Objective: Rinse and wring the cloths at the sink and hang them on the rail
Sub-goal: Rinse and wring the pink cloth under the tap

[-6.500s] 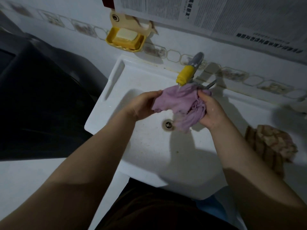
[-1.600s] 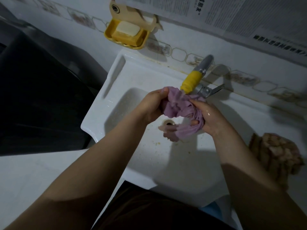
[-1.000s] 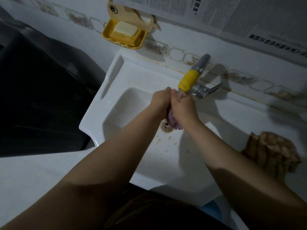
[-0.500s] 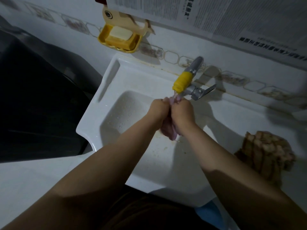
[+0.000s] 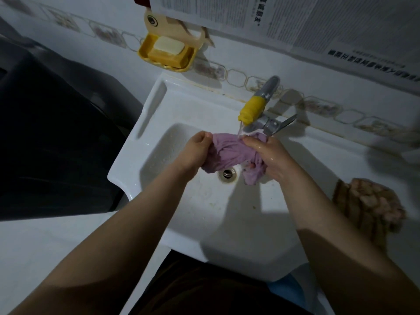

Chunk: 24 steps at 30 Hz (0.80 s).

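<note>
While both forearms reach in from the near edge, 2 hands grip 1 purple cloth (image 5: 231, 153) over the white sink (image 5: 204, 214). Left hand (image 5: 195, 153) is closed in a fist on the cloth's left end. Right hand (image 5: 270, 155) is clenched on the right end, skin wet, with a tail of cloth hanging below it. Cloth is bunched between the hands, above and just beyond the drain (image 5: 227, 173). A brown patterned cloth (image 5: 368, 205) lies on the sink's right ledge, well apart from the hands. Farther back, the tap (image 5: 261, 103) with a yellow nozzle runs water onto the purple cloth. On the far wall, a yellow soap dish (image 5: 167, 54) holds 1 pale bar of soap (image 5: 169, 46). Printed paper (image 5: 295, 21) above carries text too small to read.
</note>
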### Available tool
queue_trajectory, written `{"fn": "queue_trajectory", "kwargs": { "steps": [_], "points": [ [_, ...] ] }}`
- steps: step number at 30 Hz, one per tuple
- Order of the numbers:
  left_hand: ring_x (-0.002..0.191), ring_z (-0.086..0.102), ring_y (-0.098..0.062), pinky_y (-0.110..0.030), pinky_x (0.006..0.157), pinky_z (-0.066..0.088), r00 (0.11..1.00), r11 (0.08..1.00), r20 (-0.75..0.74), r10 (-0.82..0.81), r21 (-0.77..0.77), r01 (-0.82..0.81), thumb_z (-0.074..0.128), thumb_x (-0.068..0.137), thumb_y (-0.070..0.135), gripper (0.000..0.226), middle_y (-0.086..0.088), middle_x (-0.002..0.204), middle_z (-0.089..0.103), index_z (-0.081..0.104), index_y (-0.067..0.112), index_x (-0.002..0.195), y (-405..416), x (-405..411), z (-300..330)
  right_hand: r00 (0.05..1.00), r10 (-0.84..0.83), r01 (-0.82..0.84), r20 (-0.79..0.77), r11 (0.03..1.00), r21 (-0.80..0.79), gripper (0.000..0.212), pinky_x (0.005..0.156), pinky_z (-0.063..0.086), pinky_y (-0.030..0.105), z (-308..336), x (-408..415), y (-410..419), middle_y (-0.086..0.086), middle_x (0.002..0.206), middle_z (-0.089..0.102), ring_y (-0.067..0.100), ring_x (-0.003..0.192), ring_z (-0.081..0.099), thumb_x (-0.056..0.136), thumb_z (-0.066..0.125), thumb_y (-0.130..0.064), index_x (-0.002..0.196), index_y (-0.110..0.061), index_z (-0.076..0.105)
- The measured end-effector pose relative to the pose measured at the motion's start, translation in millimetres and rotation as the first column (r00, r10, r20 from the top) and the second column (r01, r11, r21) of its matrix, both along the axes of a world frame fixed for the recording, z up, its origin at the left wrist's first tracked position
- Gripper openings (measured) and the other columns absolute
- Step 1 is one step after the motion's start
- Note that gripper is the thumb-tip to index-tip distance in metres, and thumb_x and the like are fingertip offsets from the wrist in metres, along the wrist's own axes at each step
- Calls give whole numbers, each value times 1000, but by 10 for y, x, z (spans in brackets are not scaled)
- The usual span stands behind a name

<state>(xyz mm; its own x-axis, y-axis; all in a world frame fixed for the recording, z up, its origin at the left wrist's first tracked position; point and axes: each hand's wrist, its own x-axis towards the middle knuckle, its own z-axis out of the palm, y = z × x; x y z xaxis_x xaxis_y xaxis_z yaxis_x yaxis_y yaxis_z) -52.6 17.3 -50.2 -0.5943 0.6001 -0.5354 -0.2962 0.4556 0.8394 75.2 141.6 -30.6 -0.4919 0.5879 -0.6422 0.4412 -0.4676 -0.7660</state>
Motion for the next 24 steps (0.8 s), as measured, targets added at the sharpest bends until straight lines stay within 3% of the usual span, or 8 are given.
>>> {"fn": "queue_trajectory", "kwargs": {
  "steps": [2,6,9,11,14,18,21,24],
  "points": [
    [48,47,-11,-24,49,35,1000,1000,18,-6,15,6,38,103,20,31,4,56,52,51,16,76,5,-24,28,999,-23,25,-34,999,38,15,64,43,35,-15,18,-9,23,79,59,31,72,52,82,69,-26,78,-12,70],
    [60,54,-15,-25,55,44,999,999,5,-47,22,47,35,104,15,29,-4,70,58,59,11,89,71,37,162,997,-61,66,-49,992,104,16,62,44,28,3,-22,22,14,77,61,25,73,55,92,57,-23,81,-13,62],
    [68,57,-20,-29,63,50,992,998,-121,-43,-55,36,35,101,14,25,-13,77,61,57,4,96,189,156,160,991,36,-97,133,869,486,34,60,45,29,11,-113,-208,10,71,58,25,68,53,86,52,-37,72,-6,53],
    [61,60,-27,-37,60,51,996,998,-89,-33,-48,28,39,98,15,26,-19,72,62,56,-3,90,252,264,173,961,99,-235,257,783,577,46,64,47,35,16,-192,-404,6,70,62,29,69,58,84,49,-54,68,-12,53],
    [57,58,-28,-28,50,46,994,995,-78,-77,-71,71,37,101,27,37,-14,65,60,58,0,87,331,440,216,930,-5,-233,367,764,602,45,68,44,34,26,-262,-316,13,83,66,33,83,62,94,41,-49,71,-14,56],
    [80,62,-35,-39,73,52,980,991,-168,-104,-101,88,35,102,23,39,-24,86,64,60,-5,93,367,359,229,928,10,-256,373,743,618,41,72,45,36,31,-275,-331,16,88,66,35,87,61,98,37,-42,73,-15,54],
    [47,52,-24,-30,45,46,999,997,8,-43,-70,43,37,102,26,40,-16,63,55,59,-5,91,295,332,280,923,45,-298,382,712,635,38,72,47,36,-18,-253,-401,16,88,67,34,86,61,98,38,-41,77,-15,57],
    [55,54,-24,-32,55,47,990,996,118,-82,46,77,36,103,26,36,-17,68,58,60,-1,96,273,433,355,914,60,-281,402,808,518,40,76,50,38,-119,-212,-125,17,94,69,33,90,65,97,42,-45,87,-13,64]
  ]
}}
